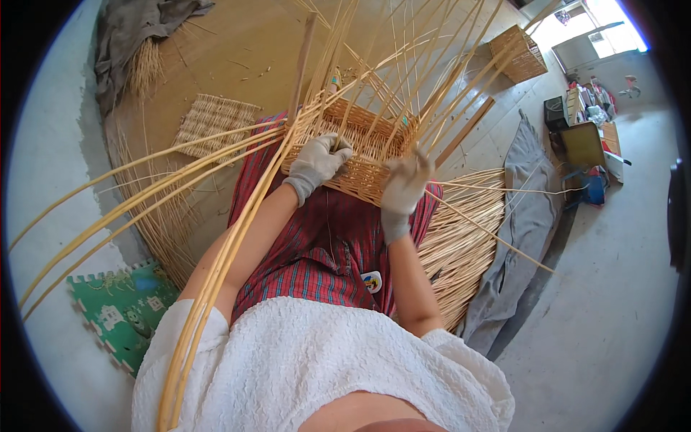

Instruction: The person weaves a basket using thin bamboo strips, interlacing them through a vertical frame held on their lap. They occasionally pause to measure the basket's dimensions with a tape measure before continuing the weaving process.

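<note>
A half-woven wicker basket (pixel 358 176) lies across my lap, its long upright rods (pixel 392 68) fanning up and away. My left hand (pixel 320 162), in a pale work glove, is closed on the near-left wall, thumb and fingers around the rim beside a rod. My right hand (pixel 407 189), also gloved, is raised at the near-right corner. Its fingers are blurred, so whether they grip a rod is unclear. A bundle of long bent rods (pixel 122 209) sweeps left from the basket. More rods (pixel 209 288) pass over my left forearm. Thin rods (pixel 497 237) stick out at the right.
A pile of peeled rods (pixel 461 248) lies right of my lap beside a grey cloth (pixel 529 194). A flat woven panel (pixel 212 126) rests on the floor at left. A finished-looking basket (pixel 517 54) stands far right. A green foam mat (pixel 129 309) is lower left.
</note>
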Demonstrator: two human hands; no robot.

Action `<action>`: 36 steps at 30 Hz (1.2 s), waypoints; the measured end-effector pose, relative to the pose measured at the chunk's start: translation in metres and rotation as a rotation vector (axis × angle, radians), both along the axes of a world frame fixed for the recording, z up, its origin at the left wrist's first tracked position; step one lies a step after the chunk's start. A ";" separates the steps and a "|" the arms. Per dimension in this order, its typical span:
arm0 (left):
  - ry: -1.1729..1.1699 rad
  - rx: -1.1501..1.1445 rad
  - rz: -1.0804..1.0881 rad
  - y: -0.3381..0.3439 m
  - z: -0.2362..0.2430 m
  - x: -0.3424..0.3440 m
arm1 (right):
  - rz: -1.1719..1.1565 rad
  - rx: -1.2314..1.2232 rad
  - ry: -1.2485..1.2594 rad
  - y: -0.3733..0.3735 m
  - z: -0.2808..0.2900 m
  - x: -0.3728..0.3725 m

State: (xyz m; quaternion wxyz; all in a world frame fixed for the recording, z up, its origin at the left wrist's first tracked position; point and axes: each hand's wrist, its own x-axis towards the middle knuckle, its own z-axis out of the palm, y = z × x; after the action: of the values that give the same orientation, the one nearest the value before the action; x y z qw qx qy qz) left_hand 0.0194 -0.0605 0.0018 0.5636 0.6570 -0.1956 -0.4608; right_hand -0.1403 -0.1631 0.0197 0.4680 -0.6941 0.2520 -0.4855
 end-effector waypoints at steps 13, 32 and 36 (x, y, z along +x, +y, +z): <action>-0.448 0.078 0.098 -0.032 0.046 0.010 | 0.107 0.668 -0.015 -0.005 0.020 -0.034; -0.015 0.168 -0.182 -0.058 0.044 -0.055 | 0.028 -0.162 0.005 -0.038 0.065 0.008; 0.038 0.181 -0.199 -0.064 0.034 -0.041 | -0.193 0.176 0.513 -0.007 0.051 -0.092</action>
State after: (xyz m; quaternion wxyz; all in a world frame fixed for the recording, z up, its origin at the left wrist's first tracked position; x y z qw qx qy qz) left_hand -0.0220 -0.1248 0.0360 0.4572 0.6736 -0.2068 -0.5427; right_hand -0.2328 -0.1700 0.0704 0.3990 -0.7236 0.4683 -0.3127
